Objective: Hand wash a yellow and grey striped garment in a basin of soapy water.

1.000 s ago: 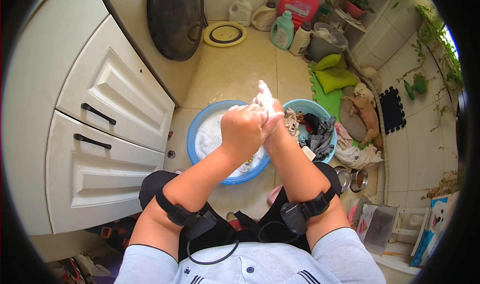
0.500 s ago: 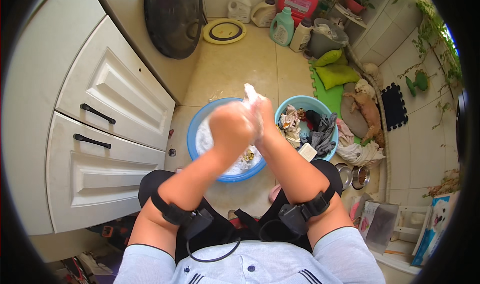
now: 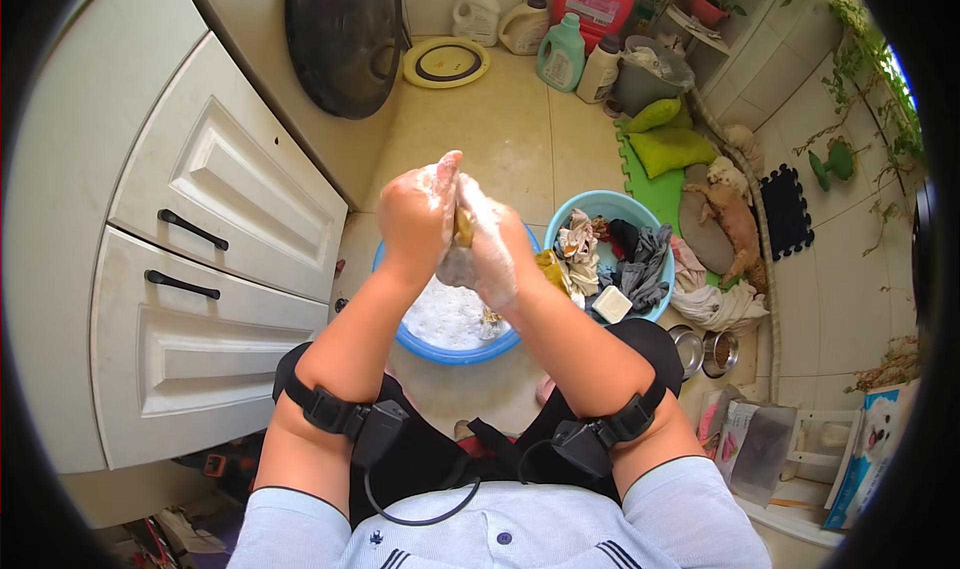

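Over the blue basin point(image 3: 455, 353), I hold a wet cloth point(image 3: 460, 265) pressed between my two hands. It looks grey and olive-yellow, and its kind is hard to make out. My left hand point(image 3: 410, 217) is closed on the cloth, its thumb side coated in white lather. Against it, my right hand point(image 3: 508, 254) is also closed on the cloth, with lather down its inner side. Most of the cloth is hidden by my fingers. White suds point(image 3: 445, 317) fill the basin, and a patterned bit of fabric point(image 3: 493, 321) shows at their right edge.
Right of the basin stands a light-blue tub point(image 3: 655, 314) of crumpled clothes, with a pale soap bar point(image 3: 612, 305) on its near side. Two metal bowls point(image 3: 719, 352) and a dog lying on a cushion point(image 3: 738, 231) are farther right. White cabinets point(image 3: 220, 209) flank the left; detergent bottles point(image 3: 562, 54) line the back.
Both hands have moved left and turned more upright, still together. The cloth between them now shows. The basin and the tub have stayed in place.
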